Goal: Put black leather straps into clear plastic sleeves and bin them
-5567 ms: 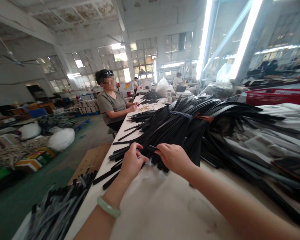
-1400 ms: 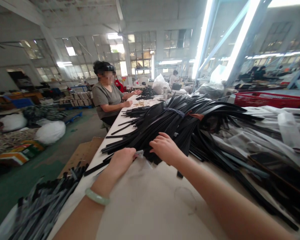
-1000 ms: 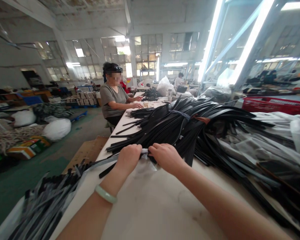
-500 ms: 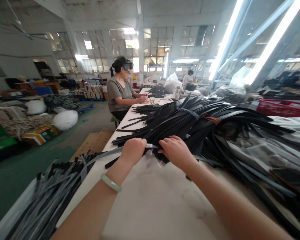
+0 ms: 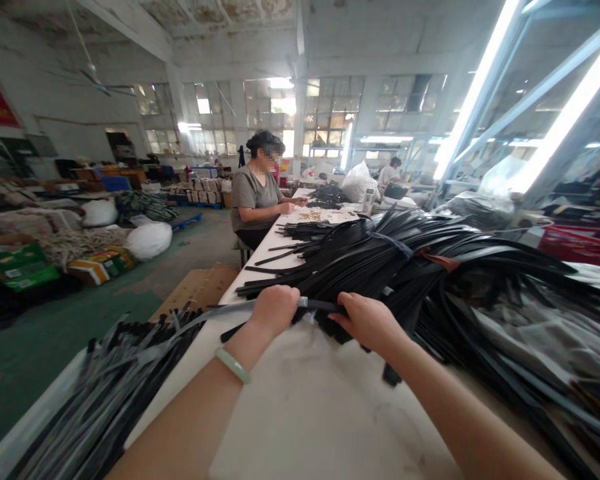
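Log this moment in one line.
left hand: closed on grey strip | right hand: pinching black strip | black bundle: on table

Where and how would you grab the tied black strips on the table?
Probably at the blue tie, from above, closing around the gathered part. The black strips draw together there, while their near-left ends fan out loose over the table, so gripping those would likely catch only a few.

Both forearms reach forward, left hand (image 5: 276,311) closed, right hand (image 5: 371,321) apparently pinching with its fingers.
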A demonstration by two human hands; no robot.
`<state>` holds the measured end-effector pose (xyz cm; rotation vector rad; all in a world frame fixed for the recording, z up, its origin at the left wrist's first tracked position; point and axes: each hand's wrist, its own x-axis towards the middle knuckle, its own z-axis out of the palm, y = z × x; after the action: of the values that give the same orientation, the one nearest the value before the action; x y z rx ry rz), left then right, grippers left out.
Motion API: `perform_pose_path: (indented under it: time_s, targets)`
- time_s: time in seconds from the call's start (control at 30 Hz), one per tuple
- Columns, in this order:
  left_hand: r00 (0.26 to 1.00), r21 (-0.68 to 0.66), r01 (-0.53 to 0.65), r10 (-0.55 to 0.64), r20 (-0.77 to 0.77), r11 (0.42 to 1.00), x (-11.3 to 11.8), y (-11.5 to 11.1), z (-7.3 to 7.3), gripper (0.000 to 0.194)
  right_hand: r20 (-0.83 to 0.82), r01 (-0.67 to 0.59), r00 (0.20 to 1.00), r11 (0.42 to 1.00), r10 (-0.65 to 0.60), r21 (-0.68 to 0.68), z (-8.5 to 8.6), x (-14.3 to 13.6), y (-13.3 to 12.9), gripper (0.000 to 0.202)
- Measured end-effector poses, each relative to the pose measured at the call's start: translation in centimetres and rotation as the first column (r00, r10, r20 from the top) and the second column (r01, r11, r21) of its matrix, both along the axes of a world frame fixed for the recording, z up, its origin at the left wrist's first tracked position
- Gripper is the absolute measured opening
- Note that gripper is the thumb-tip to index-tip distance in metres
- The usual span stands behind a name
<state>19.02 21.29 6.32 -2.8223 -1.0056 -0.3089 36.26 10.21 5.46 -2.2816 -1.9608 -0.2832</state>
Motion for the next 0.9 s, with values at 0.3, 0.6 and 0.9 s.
perform_pose_path:
  time_s: [0.3, 0.6, 0.9]
  targets:
    - [0.997, 0.027, -0.061, 0.059, 0.053, 0.998, -1.0, 0.6, 1.1, 0.025, -0.06, -0.114, 0.991, 0.984, 0.123, 0.137, 0.5, -0.4, -0.6, 0.044]
    - [0.995, 0.01, 0.102, -0.102, -0.004, 0.995, 0.2, -0.5, -0.3, 0.02, -0.052, -0.162, 0.985, 0.985, 0.165, 0.061, 0.0, -0.9, -0.2, 0.039]
    - [0.997, 0.019, 0.061, -0.062, 0.042, 0.998, -0.2, 0.3, -0.3, 0.025, 0.032, -0.086, 0.996, 0.99, 0.083, 0.113, 0.8, -1.1, -0.4, 0.042]
